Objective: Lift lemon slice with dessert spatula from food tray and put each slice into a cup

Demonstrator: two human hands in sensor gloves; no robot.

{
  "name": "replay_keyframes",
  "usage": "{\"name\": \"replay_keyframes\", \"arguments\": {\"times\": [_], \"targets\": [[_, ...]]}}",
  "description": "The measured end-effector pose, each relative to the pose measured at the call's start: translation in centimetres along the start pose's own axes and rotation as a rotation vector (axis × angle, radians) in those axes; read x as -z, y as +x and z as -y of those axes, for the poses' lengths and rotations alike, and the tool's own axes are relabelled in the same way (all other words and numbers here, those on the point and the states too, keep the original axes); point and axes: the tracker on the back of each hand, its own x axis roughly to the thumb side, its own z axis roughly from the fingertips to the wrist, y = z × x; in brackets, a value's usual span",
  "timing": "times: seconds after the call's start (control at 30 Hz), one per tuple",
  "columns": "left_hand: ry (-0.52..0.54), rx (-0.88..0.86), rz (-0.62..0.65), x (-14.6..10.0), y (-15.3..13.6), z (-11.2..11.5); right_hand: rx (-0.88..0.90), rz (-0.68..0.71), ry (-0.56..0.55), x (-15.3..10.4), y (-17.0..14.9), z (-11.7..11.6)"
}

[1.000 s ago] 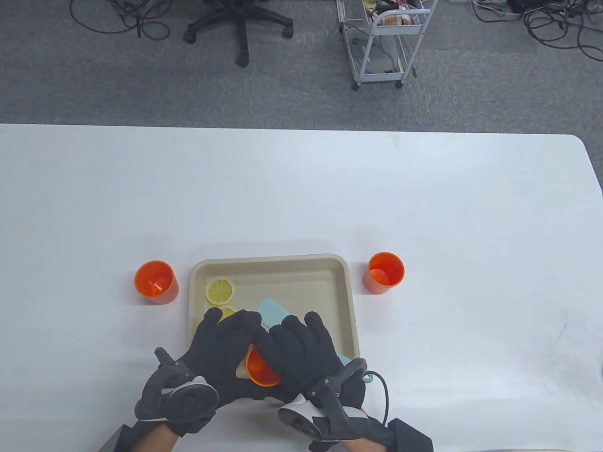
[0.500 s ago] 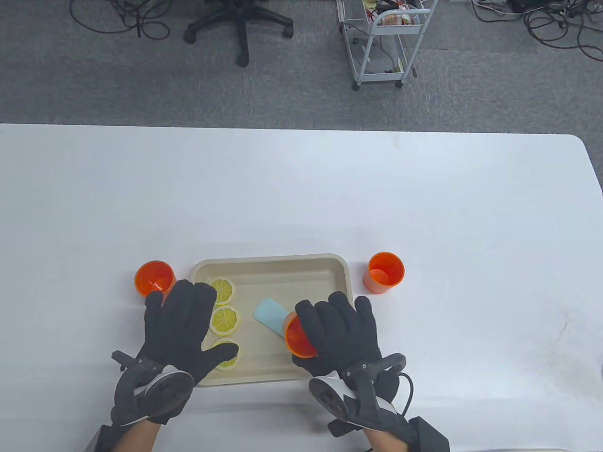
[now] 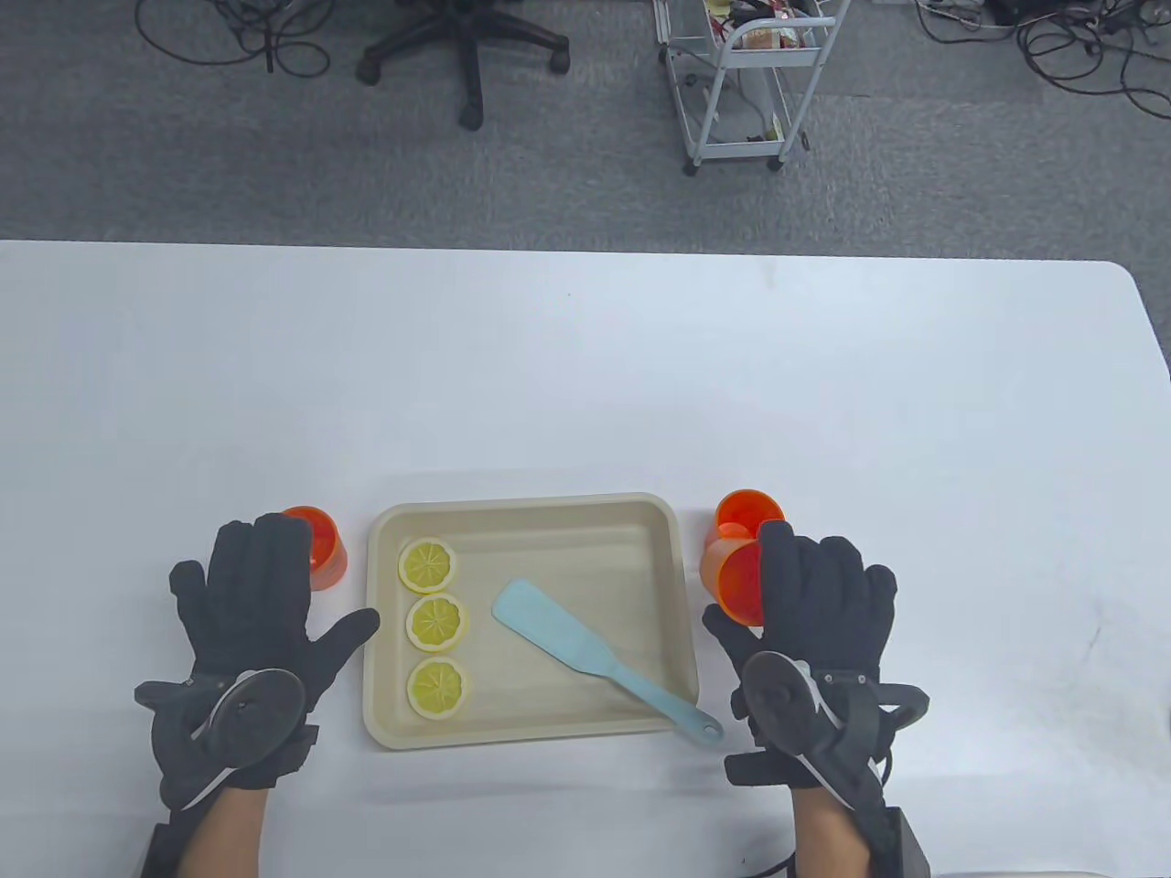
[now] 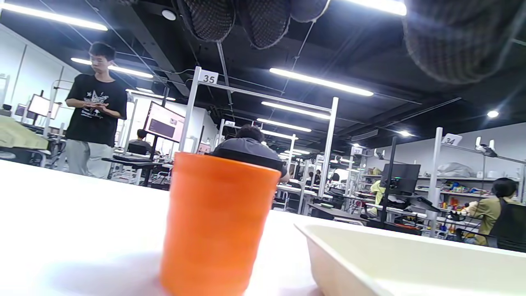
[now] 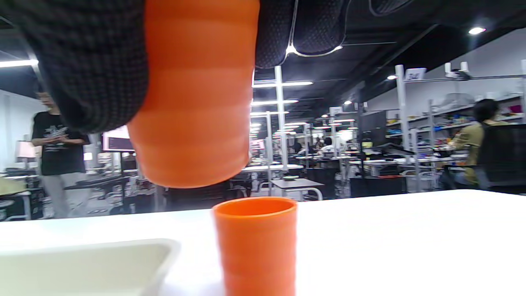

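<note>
A beige food tray [image 3: 659, 526] holds three lemon slices [image 3: 437, 622] in a column at its left and a light blue dessert spatula [image 3: 585, 654] lying diagonally, its handle over the tray's near right corner. My right hand [image 3: 805, 594] grips an orange cup [image 3: 736, 581] just right of the tray, held above the table close to another orange cup [image 3: 748, 512] that stands behind it; the right wrist view shows the held cup [image 5: 197, 94] above the standing cup [image 5: 257, 242]. My left hand [image 3: 261, 594] hovers flat and spread, left of the tray, over an orange cup [image 3: 325, 544].
The white table [image 3: 585, 366] stretches far beyond the tray. Past its far edge are an office chair [image 3: 462, 46] and a wire cart [image 3: 741, 82] on grey carpet. The wrist views show people and workbenches in the room behind.
My right hand has carried the orange cup from over the tray out to the tray's right side. My left hand has drawn away leftward, uncovering the lemon slices and the spatula.
</note>
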Motion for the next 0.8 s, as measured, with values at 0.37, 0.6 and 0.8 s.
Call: {"name": "replay_keyframes", "arguments": {"times": [0.37, 0.6, 0.8], "targets": [[-0.029, -0.029, -0.084, 0.3, -2.2, 0.4, 0.027, -0.227, 0.1, 1.5, -5.2, -1.5], [-0.045, -0.032, -0.097, 0.4, -2.7, 0.7, -0.021, -0.284, 0.236, 2.3, -6.4, -4.6], [-0.058, -0.031, -0.099, 0.5, -2.6, 0.7, -0.054, -0.282, 0.308, 2.6, -6.7, -6.9]]}}
